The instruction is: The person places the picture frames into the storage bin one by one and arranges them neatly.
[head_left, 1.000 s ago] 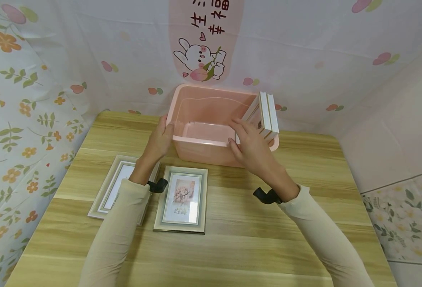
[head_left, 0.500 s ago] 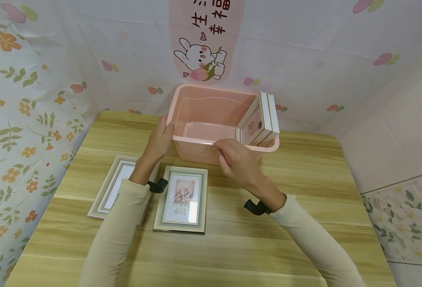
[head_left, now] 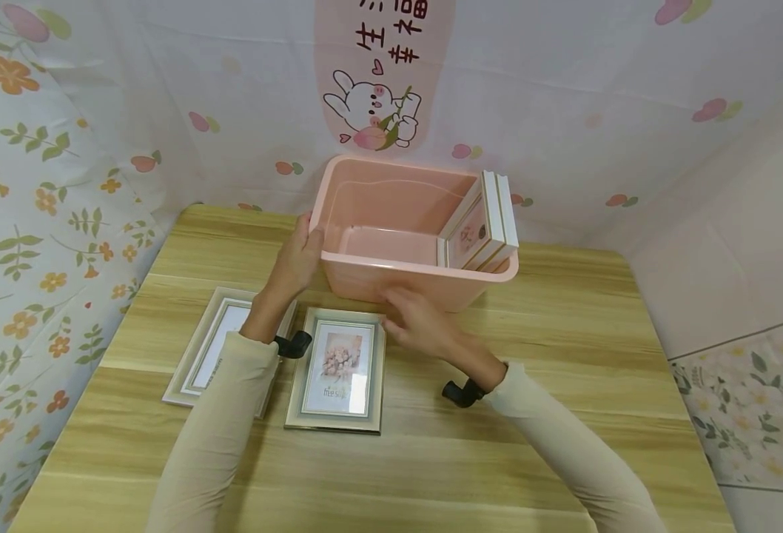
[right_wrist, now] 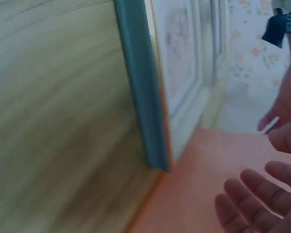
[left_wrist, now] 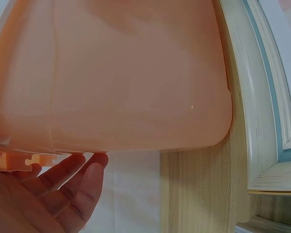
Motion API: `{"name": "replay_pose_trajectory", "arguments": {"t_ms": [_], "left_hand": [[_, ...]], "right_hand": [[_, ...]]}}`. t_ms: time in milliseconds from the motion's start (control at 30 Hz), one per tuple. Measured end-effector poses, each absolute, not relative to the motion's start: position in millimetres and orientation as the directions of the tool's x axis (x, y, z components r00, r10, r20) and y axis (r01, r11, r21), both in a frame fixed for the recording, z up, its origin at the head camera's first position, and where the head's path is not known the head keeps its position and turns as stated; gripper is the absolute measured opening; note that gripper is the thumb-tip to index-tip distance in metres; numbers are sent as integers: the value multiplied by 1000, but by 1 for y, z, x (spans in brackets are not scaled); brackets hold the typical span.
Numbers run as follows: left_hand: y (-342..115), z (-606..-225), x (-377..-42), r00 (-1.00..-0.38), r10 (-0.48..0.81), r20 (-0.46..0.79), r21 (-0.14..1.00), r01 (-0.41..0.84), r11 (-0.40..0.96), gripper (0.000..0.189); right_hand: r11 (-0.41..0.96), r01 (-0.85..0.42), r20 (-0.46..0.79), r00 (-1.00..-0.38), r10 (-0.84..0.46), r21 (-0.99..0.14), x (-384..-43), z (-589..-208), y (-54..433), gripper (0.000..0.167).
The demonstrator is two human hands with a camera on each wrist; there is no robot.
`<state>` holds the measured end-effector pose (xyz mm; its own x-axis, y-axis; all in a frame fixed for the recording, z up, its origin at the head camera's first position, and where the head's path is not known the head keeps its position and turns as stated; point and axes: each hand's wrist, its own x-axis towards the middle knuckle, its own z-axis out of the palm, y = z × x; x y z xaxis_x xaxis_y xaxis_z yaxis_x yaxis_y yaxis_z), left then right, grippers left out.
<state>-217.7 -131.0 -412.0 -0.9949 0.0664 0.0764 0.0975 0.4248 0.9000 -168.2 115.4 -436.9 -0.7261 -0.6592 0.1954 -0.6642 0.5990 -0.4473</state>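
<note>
My left hand (head_left: pixel 296 255) grips the left rim of a pink plastic bin (head_left: pixel 354 277), thumb at the rim, fingers (left_wrist: pixel 82 194) against the outside in the left wrist view. Inside the bin, at its right end, several white-edged picture frames (head_left: pixel 476 226) stand upright, leaning on the wall. My right hand (head_left: pixel 421 322), fingers extended and holding nothing, is in front of the bin, near the top right corner of a cream and pale-green picture frame (head_left: pixel 334 370) lying face up. That frame's edge (right_wrist: pixel 140 87) shows close by in the right wrist view.
A second light picture frame (head_left: pixel 195 370) lies to the left, partly hidden under my left forearm. The wooden table (head_left: pixel 498 459) meets a printed cloth backdrop (head_left: pixel 232 148) behind the bin. A tiled wall (head_left: pixel 751 296) stands at the right.
My right hand has come out from the bin, away from the upright frames, over the front rim and down-left toward the flat picture frame. My left hand and the bin have stayed in place.
</note>
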Motion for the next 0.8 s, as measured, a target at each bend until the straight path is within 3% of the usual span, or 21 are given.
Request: {"name": "replay_pose_trajectory", "arguments": {"t_ms": [267,800], "left_hand": [[-131,-413,-218,-996,60,71,897,90,433,54],[-130,-411,-217,-997,45,70,893,82,443,55]], "right_hand": [[650,-633,39,-728,-684,-421,-172,-468,106,59],[721,-587,-83,-752,-654,-368,-164,-480,93,61]]}}
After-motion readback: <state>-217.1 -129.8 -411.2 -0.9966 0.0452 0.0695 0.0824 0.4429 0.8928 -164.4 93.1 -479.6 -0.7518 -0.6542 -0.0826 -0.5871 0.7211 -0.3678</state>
